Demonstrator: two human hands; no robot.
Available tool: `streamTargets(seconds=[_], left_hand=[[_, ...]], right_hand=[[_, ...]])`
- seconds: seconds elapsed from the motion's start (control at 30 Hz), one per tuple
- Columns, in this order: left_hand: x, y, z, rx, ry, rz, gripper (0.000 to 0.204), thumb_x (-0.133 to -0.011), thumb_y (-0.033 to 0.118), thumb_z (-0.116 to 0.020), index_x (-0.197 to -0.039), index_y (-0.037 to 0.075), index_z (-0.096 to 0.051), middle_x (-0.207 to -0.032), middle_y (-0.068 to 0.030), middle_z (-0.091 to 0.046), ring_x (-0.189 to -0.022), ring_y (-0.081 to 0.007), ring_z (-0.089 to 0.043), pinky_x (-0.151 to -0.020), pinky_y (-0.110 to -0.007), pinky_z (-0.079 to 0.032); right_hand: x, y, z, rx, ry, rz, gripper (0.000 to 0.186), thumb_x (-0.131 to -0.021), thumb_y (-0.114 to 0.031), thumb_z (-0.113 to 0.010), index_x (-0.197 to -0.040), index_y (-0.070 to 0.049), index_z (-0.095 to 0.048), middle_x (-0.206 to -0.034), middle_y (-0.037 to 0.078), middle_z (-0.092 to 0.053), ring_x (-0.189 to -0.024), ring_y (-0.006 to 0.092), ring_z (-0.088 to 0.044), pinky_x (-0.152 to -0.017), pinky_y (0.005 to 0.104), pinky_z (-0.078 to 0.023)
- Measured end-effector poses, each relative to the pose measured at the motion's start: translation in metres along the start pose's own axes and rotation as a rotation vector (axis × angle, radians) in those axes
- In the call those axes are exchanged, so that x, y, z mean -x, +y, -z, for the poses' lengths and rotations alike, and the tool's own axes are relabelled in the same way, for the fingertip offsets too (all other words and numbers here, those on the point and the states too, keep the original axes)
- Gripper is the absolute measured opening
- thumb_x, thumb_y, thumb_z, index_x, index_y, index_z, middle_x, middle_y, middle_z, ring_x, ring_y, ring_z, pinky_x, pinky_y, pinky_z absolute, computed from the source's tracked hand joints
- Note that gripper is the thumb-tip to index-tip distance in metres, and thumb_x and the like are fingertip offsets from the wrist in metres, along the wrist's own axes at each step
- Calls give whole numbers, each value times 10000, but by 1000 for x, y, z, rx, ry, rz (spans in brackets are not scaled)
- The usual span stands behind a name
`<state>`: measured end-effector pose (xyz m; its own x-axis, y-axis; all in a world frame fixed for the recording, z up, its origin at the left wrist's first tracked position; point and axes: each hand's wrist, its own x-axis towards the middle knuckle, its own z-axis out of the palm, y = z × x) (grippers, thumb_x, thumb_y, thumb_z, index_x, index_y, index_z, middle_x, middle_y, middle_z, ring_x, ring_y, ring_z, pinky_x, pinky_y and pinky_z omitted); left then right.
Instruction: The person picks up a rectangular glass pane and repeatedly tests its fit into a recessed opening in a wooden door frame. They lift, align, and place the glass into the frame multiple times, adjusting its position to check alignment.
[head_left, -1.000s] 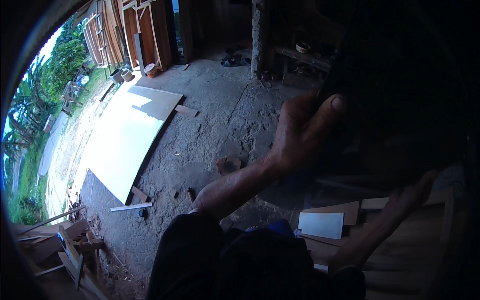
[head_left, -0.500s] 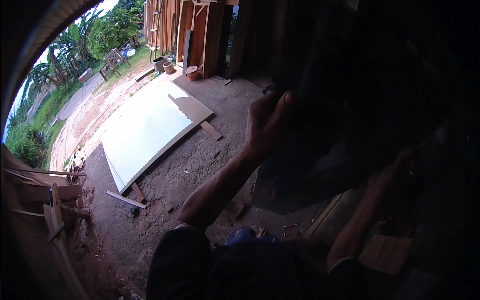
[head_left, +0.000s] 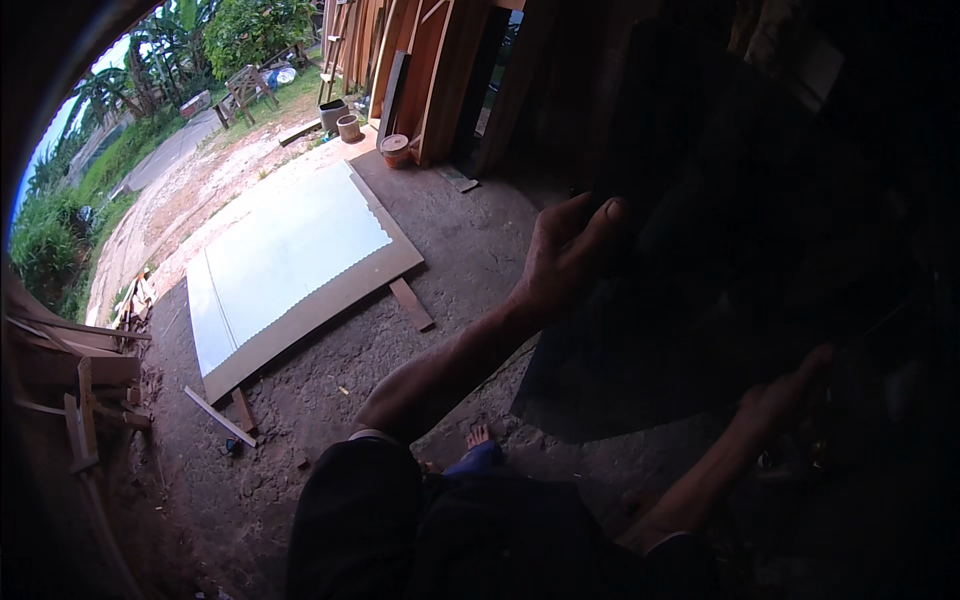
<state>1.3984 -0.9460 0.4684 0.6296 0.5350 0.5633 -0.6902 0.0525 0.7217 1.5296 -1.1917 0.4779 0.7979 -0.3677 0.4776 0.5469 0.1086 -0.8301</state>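
A large dark flat panel [head_left: 620,370] hangs tilted in front of me, most of it lost in deep shadow. My left hand [head_left: 570,250] is closed round its left edge, thumb lying on the near face. Lower down and farther right, my right hand [head_left: 785,395] appears closed on the panel's lower right part; its fingertips fade into the dark. To the left, a pale rectangular board [head_left: 290,260] lies just off the floor on wooden strips, sunlight covering most of its top.
A wooden strip [head_left: 412,304] sticks out from under the pale board, and a thin batten [head_left: 220,415] lies near its front corner. Buckets [head_left: 395,150] and upright timber [head_left: 450,80] stand at the back. Scrap wood [head_left: 85,400] is piled at far left. My bare foot [head_left: 479,436] shows below.
My view has turned and my body has shifted. The dark panel has moved along with both hands, which keep their hold. The pale board lies slightly lower and farther left in view.
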Motion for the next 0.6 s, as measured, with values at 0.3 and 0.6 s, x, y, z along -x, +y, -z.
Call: streamTargets(seconds=[0.3,0.6], left_hand=[[-219,-118,70,-39,-38,63,395,-1002,374,-573,-824,25,-622,-701,42,-570,-650,-27,-529,-565,-220,-428],[-411,-218,192,0,1,67,344,-1014,320,-566,-795,59,-617,-710,94,-523,-662,15,-463,-555,-203,-372]], right_hand=[[-66,90,-206,-2,91,-121,827,-937,-490,-613,-1375,161,-355,-1413,330,-391,-1313,357,-431,-1153,437,-288],[-127,239,-424,-162,-52,-125,576,-962,-357,-628,-1255,120,-492,-1235,235,-542,-1119,260,-543,-1020,379,-430]])
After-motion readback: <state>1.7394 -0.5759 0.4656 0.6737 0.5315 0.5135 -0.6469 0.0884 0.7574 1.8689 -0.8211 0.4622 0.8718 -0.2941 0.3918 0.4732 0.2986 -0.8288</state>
